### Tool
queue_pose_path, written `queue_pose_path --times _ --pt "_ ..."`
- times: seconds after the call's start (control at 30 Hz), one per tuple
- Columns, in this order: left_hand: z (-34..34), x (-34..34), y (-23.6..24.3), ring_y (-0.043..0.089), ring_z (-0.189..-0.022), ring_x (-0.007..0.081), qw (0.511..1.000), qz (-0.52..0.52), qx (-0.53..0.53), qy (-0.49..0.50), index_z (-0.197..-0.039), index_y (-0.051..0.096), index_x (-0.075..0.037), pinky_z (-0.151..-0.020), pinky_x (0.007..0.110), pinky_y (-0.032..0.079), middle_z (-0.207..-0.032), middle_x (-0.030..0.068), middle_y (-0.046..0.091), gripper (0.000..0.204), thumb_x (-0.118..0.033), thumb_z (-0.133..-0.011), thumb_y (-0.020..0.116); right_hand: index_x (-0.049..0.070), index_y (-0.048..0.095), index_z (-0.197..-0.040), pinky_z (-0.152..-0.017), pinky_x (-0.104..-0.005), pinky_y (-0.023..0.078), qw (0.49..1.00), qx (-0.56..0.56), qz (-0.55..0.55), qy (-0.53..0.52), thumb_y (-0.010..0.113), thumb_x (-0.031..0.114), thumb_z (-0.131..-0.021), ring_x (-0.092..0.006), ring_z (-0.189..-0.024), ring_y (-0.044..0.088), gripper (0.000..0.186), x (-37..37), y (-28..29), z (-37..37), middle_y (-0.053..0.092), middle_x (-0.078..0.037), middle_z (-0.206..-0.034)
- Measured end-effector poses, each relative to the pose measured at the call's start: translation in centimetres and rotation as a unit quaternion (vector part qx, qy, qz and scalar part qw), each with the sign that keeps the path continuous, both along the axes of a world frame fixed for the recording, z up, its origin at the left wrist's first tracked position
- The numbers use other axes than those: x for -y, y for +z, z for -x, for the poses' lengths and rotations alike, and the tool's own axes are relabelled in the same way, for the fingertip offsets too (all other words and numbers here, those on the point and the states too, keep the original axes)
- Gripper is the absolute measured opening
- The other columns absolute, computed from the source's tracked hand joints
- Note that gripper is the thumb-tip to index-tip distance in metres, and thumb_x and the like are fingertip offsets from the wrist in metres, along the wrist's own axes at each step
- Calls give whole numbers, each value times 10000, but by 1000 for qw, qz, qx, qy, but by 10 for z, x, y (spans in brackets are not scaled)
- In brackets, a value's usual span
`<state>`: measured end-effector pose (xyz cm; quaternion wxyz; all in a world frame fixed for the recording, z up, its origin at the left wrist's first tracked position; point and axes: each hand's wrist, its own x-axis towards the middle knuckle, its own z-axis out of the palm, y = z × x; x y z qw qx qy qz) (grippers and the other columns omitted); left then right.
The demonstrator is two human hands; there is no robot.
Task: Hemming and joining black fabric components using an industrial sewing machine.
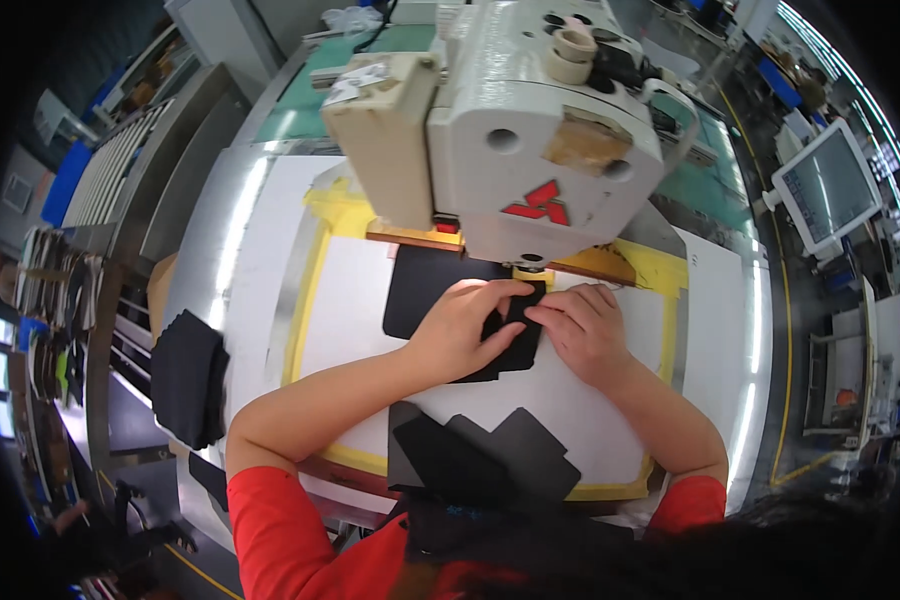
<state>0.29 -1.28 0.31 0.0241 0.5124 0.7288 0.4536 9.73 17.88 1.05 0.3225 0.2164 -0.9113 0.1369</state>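
A flat black fabric piece (418, 300) lies on the white work surface under the head of a large white sewing machine (550, 130). A narrower black strip or flap (522, 352) lies at its right side, just below the needle area. My left hand (462, 328) grips this flap from the left, its index finger near the top end and its thumb lower down. My right hand (588, 328) has its fingertips closed at the flap's right edge. Whether the flap is separate or folded over from the larger piece is hard to make out.
Loose black pieces (510, 450) lie at the near edge by my body. A stack of black pieces (188, 380) sits at the left. Yellow tape (672, 330) borders the white surface. The machine head hangs close above my hands; a monitor (828, 188) stands at right.
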Motion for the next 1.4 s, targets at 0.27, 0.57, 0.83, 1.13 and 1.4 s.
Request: queue_pose_path --times 0.27,0.57,0.83,1.13,1.4 --pt "-5 -7 3 593 -833 259 996 85 -37 16 -1082 634 -71 -794 374 459 -898 70 607 307 -57 -782 694 58 678 -909 -733 -334 513 996 50 60 -32 680 68 -739 -214 -818 616 171 -10 -7 0 591 -30 -913" --pt "-8 -4 0 553 -1140 271 975 96 -193 52 -1142 622 -58 -939 391 437 -1243 85 577 358 -147 -804 697 68 661 -931 -825 -379 508 994 84 50 -55 701 6 -689 -240 -962 614 253 -6 -15 9 612 -35 -995" --pt "-8 -3 -2 497 -1222 298 969 130 -205 37 -1216 579 -42 -1006 408 388 -1324 118 519 464 -195 -799 711 71 666 -968 -861 -383 500 993 83 28 -77 708 24 -683 -257 -1030 593 292 -3 -10 8 606 -49 -1056" --pt "-9 -4 -1 501 -1208 296 966 138 -217 40 -1197 577 -21 -1002 400 385 -1320 136 518 473 -231 -796 715 42 659 -961 -906 -368 491 993 97 29 -57 610 92 -791 -236 -1057 596 183 -5 -18 8 626 -68 -1088" --pt "-9 -5 -2 492 -1219 305 967 138 -211 39 -1201 565 -13 -1005 405 386 -1333 139 506 477 -226 -800 712 70 679 -971 -890 -376 481 994 82 -20 -63 644 77 -759 -223 -1016 609 214 -5 -13 10 643 -46 -1069"
